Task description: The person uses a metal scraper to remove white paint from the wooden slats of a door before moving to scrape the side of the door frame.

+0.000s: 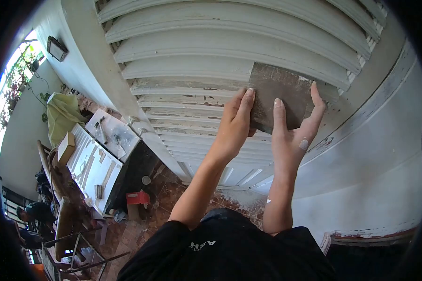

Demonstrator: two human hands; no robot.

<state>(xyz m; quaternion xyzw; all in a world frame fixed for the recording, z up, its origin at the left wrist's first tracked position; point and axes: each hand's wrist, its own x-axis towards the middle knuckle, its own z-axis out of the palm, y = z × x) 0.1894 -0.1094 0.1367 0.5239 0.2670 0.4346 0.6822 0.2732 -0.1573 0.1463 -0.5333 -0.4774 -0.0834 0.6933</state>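
Observation:
A worn grey-brown sheet of sandpaper [266, 86] is held up in front of a white louvred shutter [187, 68]. My left hand [236, 114] pinches its left edge, thumb on the near face and fingers mostly hidden behind. My right hand [295, 133] grips the lower right part, its thumb laid flat across the sheet and a finger stretched up beside the right edge. White dust or paint marks the right hand. Some slats behind and left of the sheet show scraped, patchy paint.
At left, a white panel [91, 168] with brown strips lies near a dusty board [111, 136] with tools. A red box [138, 197] stands on the tiled floor [166, 194]. Wooden furniture [63, 225] and a metal frame are lower left; another person [35, 213] is beyond.

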